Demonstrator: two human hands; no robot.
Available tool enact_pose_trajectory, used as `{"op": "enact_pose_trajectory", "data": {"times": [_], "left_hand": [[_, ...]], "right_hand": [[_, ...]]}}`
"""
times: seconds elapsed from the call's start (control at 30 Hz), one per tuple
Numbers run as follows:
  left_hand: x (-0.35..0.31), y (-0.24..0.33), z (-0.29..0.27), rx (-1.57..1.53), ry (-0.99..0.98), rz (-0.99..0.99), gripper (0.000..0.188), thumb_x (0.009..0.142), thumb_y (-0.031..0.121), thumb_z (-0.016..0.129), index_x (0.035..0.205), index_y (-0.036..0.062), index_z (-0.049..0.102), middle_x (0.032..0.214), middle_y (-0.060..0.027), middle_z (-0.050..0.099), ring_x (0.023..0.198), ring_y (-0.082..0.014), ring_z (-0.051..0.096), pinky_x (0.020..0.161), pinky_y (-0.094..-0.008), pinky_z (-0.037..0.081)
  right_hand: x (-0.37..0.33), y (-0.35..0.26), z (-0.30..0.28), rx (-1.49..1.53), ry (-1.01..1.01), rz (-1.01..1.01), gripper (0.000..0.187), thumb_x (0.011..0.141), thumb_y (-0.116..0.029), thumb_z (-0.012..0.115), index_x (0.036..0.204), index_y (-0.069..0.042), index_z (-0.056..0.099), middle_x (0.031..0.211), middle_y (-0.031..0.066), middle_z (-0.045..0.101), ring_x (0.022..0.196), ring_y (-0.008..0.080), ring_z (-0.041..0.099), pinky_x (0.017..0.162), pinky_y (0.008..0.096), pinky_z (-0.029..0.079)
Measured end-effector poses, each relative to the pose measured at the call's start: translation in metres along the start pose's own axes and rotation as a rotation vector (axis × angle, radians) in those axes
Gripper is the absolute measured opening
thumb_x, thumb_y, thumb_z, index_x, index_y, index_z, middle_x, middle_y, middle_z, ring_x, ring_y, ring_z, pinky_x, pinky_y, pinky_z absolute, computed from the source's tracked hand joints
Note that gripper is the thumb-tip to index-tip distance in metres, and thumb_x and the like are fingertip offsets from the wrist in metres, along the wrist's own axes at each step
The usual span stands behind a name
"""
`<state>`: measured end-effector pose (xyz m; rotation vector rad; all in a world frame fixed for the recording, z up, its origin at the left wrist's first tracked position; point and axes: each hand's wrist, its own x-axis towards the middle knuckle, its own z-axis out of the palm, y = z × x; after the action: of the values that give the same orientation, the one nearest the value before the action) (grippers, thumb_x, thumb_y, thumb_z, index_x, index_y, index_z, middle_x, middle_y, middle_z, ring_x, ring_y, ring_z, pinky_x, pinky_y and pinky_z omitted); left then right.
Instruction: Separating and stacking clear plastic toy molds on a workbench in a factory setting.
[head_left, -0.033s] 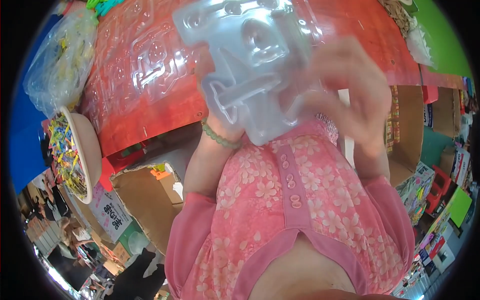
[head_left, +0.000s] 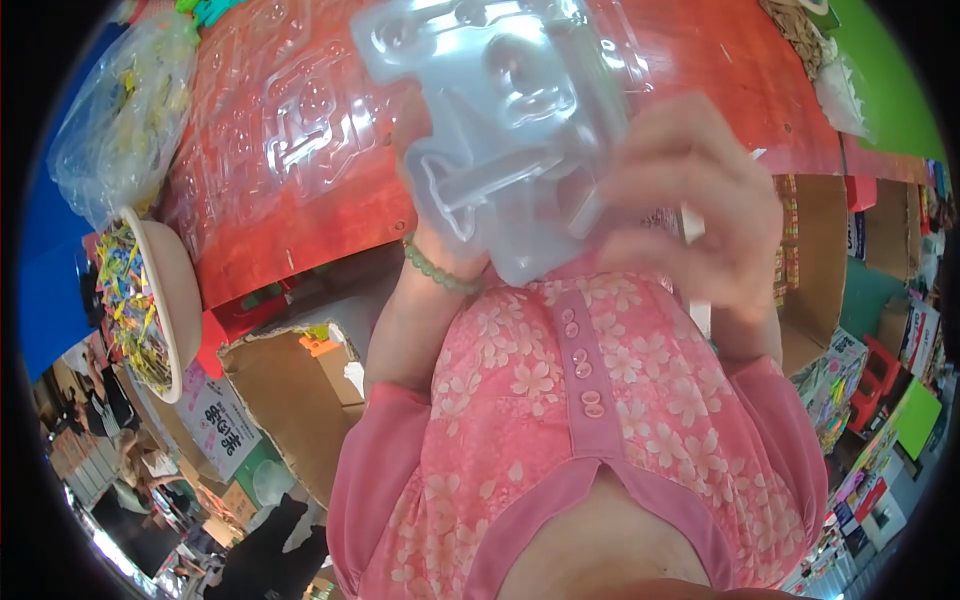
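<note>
A stack of translucent blister trays (head_left: pixel 520 130), or one thick tray, is held up over the front edge of the red table. It has round bumps and a long T-shaped hollow. My left hand (head_left: pixel 408 140) grips it from behind at its left edge; most of the fingers are hidden by the plastic. A green bead bracelet (head_left: pixel 440 268) circles that wrist. At the tray's right side is my right hand (head_left: pixel 705 190), blurred, thumb and curved fingers apart. Nothing shows between them, and I cannot tell whether a fingertip touches the plastic.
More clear blister trays (head_left: pixel 300 130) lie on the red table (head_left: pixel 300 250). At left are a clear bag (head_left: pixel 125 120) of yellow pieces and a bowl (head_left: pixel 175 290) of small colourful parts. Cardboard boxes (head_left: pixel 290 400) stand below the table's edge, with another box (head_left: pixel 820 260) at right.
My right hand has shifted slightly, its blurred fingers lower and a little more spread. The tray has tipped a little; my left hand keeps its hold.
</note>
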<state>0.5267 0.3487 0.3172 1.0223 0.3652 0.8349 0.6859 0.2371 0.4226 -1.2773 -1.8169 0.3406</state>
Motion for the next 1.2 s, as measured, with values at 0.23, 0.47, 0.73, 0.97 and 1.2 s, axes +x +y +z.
{"op": "enact_pose_trajectory", "data": {"times": [0.23, 0.47, 0.73, 0.97, 1.2], "left_hand": [[0.010, 0.011, 0.015, -0.480, 0.358, -0.451, 0.030, 0.099, 0.022, 0.040, 0.123, 0.0063, 0.050, 0.112, -0.0075, 0.059, 0.100, -0.0173, 0.058, 0.084, -0.0339, 0.054], [0.018, 0.021, 0.026, -0.712, 0.410, -0.547, 0.037, 0.095, 0.034, 0.047, 0.121, 0.0077, 0.053, 0.111, -0.0060, 0.060, 0.101, -0.0183, 0.058, 0.084, -0.0335, 0.052], [0.018, 0.022, 0.031, -0.714, 0.483, -0.677, 0.043, 0.092, 0.041, 0.052, 0.119, 0.0086, 0.055, 0.110, -0.0054, 0.061, 0.100, -0.0190, 0.059, 0.084, -0.0332, 0.051], [0.016, 0.003, 0.025, -0.903, -0.051, -0.364, 0.040, 0.092, 0.037, 0.053, 0.118, 0.0075, 0.054, 0.106, -0.0060, 0.062, 0.097, -0.0193, 0.061, 0.083, -0.0344, 0.052], [0.014, 0.000, 0.035, -0.796, 0.241, -0.571, 0.034, 0.094, 0.032, 0.051, 0.116, 0.0070, 0.055, 0.103, -0.0059, 0.062, 0.092, -0.0183, 0.062, 0.080, -0.0336, 0.053]], "right_hand": [[-0.001, -0.012, 0.023, -0.138, -0.122, -0.046, 0.040, 0.060, -0.018, 0.081, 0.095, -0.007, 0.066, 0.087, 0.0047, 0.057, 0.075, 0.0243, 0.052, 0.067, 0.0361, 0.040], [0.003, -0.001, 0.027, -0.153, -0.102, -0.029, 0.034, 0.059, -0.016, 0.082, 0.088, -0.009, 0.068, 0.080, 0.0020, 0.056, 0.070, 0.0188, 0.054, 0.063, 0.0315, 0.040], [0.005, 0.009, 0.016, 0.060, -0.173, -0.008, 0.022, 0.065, -0.015, 0.081, 0.081, -0.007, 0.070, 0.076, 0.0029, 0.057, 0.068, 0.0191, 0.054, 0.061, 0.0318, 0.041], [0.001, 0.018, 0.007, 0.112, -0.295, 0.004, 0.023, 0.066, -0.016, 0.081, 0.083, -0.006, 0.070, 0.075, 0.0036, 0.058, 0.070, 0.0208, 0.056, 0.062, 0.0321, 0.041], [-0.007, 0.007, 0.006, 0.002, -0.235, -0.015, 0.024, 0.065, -0.017, 0.081, 0.084, -0.006, 0.070, 0.075, 0.0032, 0.058, 0.068, 0.0210, 0.056, 0.060, 0.0324, 0.042]]}}
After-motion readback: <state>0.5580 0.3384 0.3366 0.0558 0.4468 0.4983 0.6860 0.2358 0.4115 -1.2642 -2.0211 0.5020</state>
